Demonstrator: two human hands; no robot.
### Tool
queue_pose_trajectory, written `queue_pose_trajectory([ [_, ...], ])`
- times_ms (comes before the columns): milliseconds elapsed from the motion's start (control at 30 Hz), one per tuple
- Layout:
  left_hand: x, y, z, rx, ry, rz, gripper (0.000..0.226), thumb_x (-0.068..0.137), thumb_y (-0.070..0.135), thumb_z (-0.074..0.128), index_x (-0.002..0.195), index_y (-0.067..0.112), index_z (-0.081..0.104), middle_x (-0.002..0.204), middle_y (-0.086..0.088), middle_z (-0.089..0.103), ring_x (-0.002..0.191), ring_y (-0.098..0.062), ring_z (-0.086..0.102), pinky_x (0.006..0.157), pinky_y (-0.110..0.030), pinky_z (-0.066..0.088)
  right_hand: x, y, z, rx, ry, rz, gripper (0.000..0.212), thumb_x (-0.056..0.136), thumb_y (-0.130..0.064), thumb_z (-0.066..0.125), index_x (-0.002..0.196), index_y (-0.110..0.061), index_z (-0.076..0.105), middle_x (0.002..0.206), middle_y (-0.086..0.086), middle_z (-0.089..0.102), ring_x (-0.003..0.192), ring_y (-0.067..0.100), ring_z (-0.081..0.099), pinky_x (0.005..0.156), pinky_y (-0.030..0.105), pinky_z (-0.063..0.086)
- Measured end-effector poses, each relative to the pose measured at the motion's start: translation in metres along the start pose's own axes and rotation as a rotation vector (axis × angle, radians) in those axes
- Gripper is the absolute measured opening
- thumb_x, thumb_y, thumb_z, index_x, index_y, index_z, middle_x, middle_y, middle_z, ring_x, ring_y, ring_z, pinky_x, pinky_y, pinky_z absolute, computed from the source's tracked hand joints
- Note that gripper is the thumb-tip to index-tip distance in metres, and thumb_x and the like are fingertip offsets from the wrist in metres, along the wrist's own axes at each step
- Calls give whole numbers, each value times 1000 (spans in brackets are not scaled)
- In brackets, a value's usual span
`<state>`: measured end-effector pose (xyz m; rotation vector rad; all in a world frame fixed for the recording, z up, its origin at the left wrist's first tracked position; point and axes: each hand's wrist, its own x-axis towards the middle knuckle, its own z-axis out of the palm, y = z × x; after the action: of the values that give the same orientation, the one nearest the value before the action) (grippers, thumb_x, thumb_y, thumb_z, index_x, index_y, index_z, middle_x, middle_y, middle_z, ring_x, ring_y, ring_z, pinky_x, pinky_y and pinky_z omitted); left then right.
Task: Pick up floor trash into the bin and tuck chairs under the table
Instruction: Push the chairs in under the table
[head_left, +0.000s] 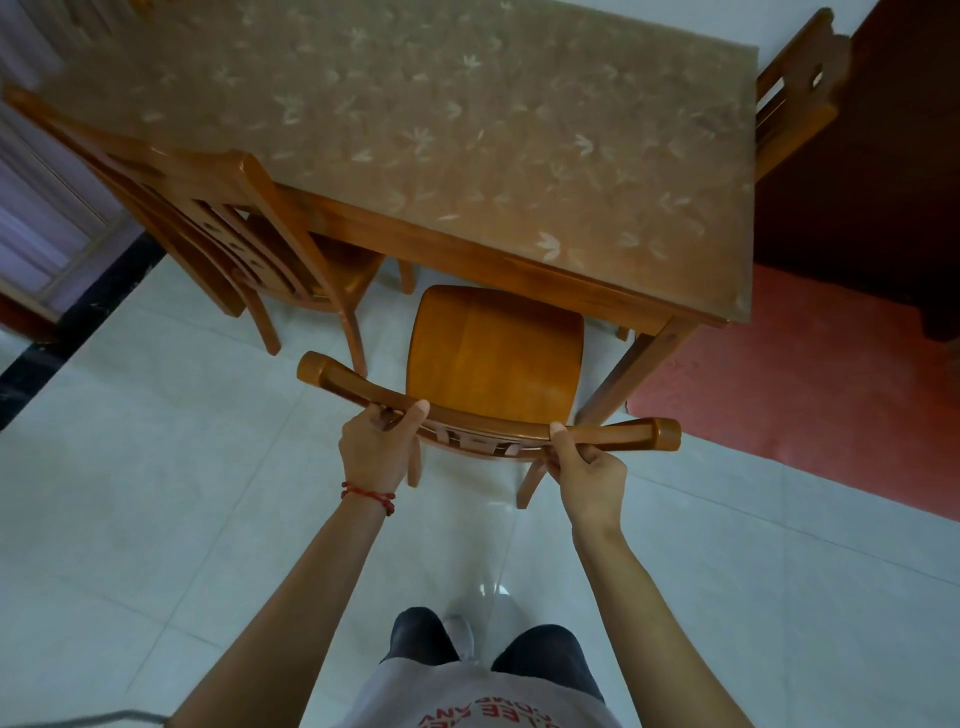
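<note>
At frame centre, our left hand (375, 453) and right hand (589, 477) each grip the top rail of the chair (493, 353). We judge chair-tucking is in hand: its glossy orange-brown seat sits only partly under the table (467, 130). Next move calls for a straight push forward.

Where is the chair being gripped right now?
Head view, centre: the chair faces the table's near edge, right of another chair, seat mostly still out.
</note>
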<state>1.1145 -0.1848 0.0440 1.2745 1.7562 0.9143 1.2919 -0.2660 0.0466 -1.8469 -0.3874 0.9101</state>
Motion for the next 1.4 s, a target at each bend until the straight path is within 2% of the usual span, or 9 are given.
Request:
queue_pose_trajectory([
  [200, 25, 7, 6, -8, -18, 8, 37, 78, 40, 64, 71, 3, 63, 62, 1, 61, 59, -1, 55, 56, -15, 34, 15, -12, 14, -8, 17, -13, 26, 82, -37, 63, 64, -18, 62, 66, 0, 68, 69, 20, 68, 71, 29, 54],
  [300, 40, 12, 11, -34, -25, -2, 35, 77, 39, 65, 72, 4, 63, 65, -1, 64, 62, -2, 56, 58, -15, 36, 26, -19, 21, -13, 29, -11, 31, 82, -36, 63, 61, -14, 61, 68, 12, 68, 69, 26, 68, 72, 34, 55],
  [433, 61, 22, 19, -54, -33, -12, 36, 76, 39, 66, 74, 4, 64, 66, -1, 65, 64, -6, 59, 60, -16, 38, 44, -30, 30, -3, 31, -24, 30, 82, -35, 63, 58, -17, 60, 59, 0, 65, 64, 20, 67, 67, 29, 55],
  [700, 105, 43, 42, -88, -56, -55, 31, 75, 39, 68, 73, 9, 63, 68, 1, 65, 71, -14, 62, 74, -30, 47, 87, -56, 45, -1, 28, -8, 37, 82, -38, 63, 60, -8, 61, 65, 15, 66, 70, 31, 67, 73, 38, 55],
  [900, 138, 56, 51, -91, -75, -67, 31, 75, 39, 69, 78, 9, 65, 73, -1, 67, 77, -19, 63, 76, -32, 47, 107, -77, 64, 20, 33, 2, 30, 82, -35, 63, 57, -19, 61, 56, 2, 62, 64, 24, 65, 71, 35, 56],
  [1067, 170, 62, 54, -82, -107, -47, 37, 74, 39, 68, 76, 3, 65, 65, 1, 66, 68, -11, 62, 64, -23, 43, 122, -91, 83, 41, 71, -5, 27, 82, -34, 64, 57, -26, 62, 56, -10, 65, 67, 17, 68, 71, 35, 55],
  [1233, 203, 72, 56, -118, -163, -16, 24, 75, 30, 71, 74, 6, 64, 65, 5, 64, 66, -4, 60, 59, -16, 41, 135, -104, 105, 72, 122, 46, 34, 81, -33, 65, 49, -23, 62, 58, -3, 67, 70, 22, 69, 80, 48, 55],
  [1333, 219, 76, 56, -145, -199, 9, 19, 75, 27, 71, 75, 9, 64, 68, 9, 64, 64, 5, 59, 55, -4, 41, 141, -111, 118, 67, 151, 63, 32, 80, -36, 66, 51, -22, 63, 58, -2, 68, 67, 21, 69, 79, 49, 56],
  [1400, 229, 79, 56, -142, -208, 17, 20, 75, 28, 71, 76, 10, 64, 71, 5, 65, 68, 3, 59, 58, -5, 42, 145, -115, 125, 60, 165, 64, 31, 80, -36, 66, 52, -22, 63, 59, -1, 69, 66, 20, 69, 78, 49, 56],
])
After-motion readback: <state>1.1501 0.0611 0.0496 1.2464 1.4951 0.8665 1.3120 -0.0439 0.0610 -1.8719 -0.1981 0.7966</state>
